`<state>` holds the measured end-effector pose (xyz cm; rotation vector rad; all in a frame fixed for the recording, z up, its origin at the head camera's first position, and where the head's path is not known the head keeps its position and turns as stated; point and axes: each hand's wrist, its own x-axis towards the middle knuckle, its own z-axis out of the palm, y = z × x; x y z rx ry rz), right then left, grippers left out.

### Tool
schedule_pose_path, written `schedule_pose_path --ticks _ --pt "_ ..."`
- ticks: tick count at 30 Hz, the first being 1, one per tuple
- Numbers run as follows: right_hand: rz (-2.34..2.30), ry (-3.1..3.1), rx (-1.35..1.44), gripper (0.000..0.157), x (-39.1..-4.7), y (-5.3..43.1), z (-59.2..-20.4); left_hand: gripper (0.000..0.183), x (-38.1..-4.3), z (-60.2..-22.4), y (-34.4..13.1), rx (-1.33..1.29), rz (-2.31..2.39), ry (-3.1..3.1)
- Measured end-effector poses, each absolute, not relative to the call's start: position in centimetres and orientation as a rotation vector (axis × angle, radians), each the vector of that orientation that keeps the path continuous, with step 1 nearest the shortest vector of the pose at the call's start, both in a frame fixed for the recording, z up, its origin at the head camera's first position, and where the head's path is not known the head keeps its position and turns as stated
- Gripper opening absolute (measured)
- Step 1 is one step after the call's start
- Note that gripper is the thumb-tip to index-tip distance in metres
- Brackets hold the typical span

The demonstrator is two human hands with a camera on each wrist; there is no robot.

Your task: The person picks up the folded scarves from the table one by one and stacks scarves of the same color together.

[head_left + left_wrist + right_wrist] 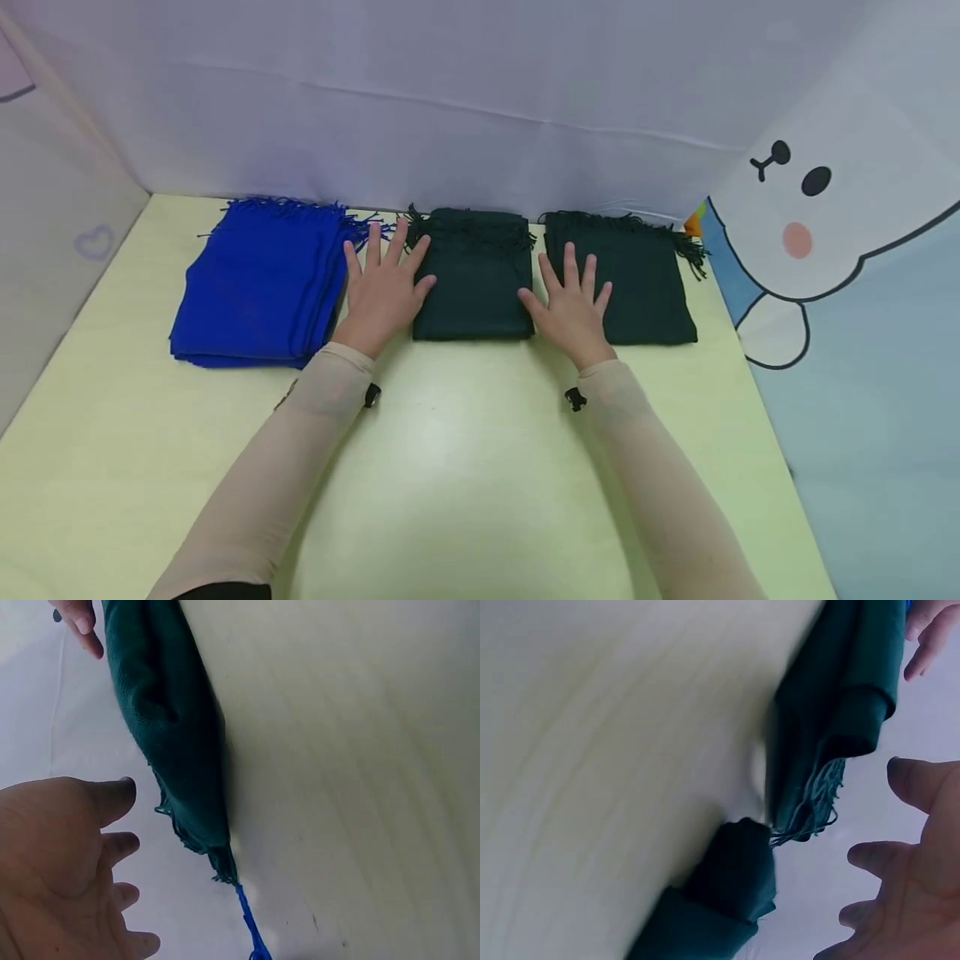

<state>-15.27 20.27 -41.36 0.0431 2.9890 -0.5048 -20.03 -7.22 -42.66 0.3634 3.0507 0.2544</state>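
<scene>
And there's the middle green cloth [474, 292], just right of the blue cloth [251, 287] | left hand [381, 302], right hand [572, 321]: fingers spread, pinching nothing | looks light, soft, floppy | best hold: both folded sides, off the fringe [819, 799]

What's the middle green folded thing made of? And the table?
The green bundle looks like soft, matte cloth, fibre unclear: it has folds and stringy fringe. The table may be wood or wood-look laminate: pale, smooth, slightly shiny, with grain-like streaks.
</scene>
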Motion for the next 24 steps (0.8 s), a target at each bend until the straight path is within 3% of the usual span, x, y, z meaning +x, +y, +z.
schedule_pose_path --ticks 11,20,24 --pt "-0.842 2.860 -0.068 0.075 -16.6 19.3 -42.3 0.077 -21.0 -43.6 -6.5 0.218 0.804 2.777" --pt "-1.555 2.472 0.452 0.067 -18.1 17.6 -42.2 0.071 -21.7 -43.4 -5.6 -0.234 1.653 2.159" --pt "-1.909 2.077 0.562 0.063 -18.3 17.1 -42.4 0.055 -21.5 -43.5 -5.4 -0.375 1.946 1.794"
